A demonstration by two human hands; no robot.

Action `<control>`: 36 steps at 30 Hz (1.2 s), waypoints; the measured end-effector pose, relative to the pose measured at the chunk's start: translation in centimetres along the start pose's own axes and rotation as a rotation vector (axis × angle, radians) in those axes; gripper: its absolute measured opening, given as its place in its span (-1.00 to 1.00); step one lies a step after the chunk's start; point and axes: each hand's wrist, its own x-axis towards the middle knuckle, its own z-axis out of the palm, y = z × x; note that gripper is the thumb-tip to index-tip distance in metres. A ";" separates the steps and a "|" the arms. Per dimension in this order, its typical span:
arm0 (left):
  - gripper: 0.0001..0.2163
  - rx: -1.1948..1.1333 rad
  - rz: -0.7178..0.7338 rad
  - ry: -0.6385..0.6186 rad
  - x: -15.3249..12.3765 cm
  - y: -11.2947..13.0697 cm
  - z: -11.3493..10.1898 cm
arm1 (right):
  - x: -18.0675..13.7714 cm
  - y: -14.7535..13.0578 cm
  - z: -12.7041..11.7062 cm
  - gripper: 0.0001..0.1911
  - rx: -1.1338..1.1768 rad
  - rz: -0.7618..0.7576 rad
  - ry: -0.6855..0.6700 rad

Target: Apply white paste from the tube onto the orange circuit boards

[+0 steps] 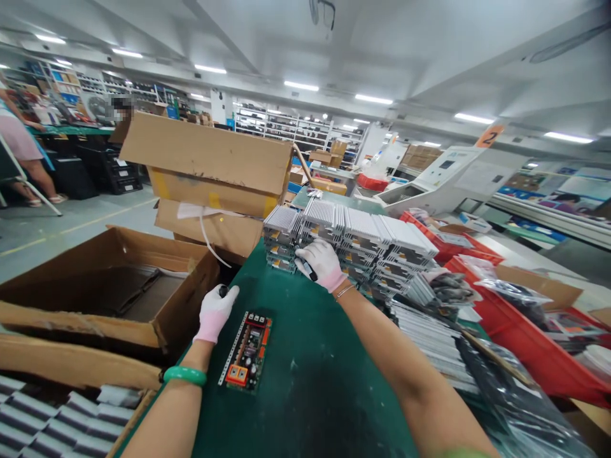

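Note:
My left hand [214, 312], in a pale pink glove, is closed around a small dark object I cannot make out, just left of a circuit board [247, 351] with orange parts lying on the green mat [305, 381]. My right hand [322, 262], gloved too, holds a black marker [308, 270] and reaches into a stack of finned metal heat-sink boards [353, 242] at the far end of the mat. Its fingers press against the front of that stack.
An open cardboard box [109, 286] sits to the left, with larger cardboard boxes [210, 172] behind it. Red bins [520, 331] with bagged parts stand at right. More finned boards [52, 420] fill a box at bottom left. A person [21, 146] stands far left.

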 end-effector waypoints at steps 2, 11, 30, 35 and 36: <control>-0.63 0.007 0.001 0.003 0.0 0.0 0.0 | 0.1 0.1 0.3 -0.88 -0.005 -0.008 0.000; -0.63 0.001 0.017 -0.008 0.1 0.0 0.0 | 0.5 0.0 0.4 -0.87 -0.035 0.023 -0.066; -0.61 -0.007 0.008 -0.007 0.1 0.0 -0.1 | -0.2 0.8 -5.3 -0.81 -0.093 0.123 0.153; -0.59 -0.004 0.016 -0.012 0.2 0.1 -0.2 | -0.5 1.4 -5.1 -0.81 -0.127 0.150 0.144; -0.59 -0.001 0.016 -0.011 0.2 0.2 -0.2 | -0.6 1.4 -5.2 -0.80 -0.125 0.153 0.145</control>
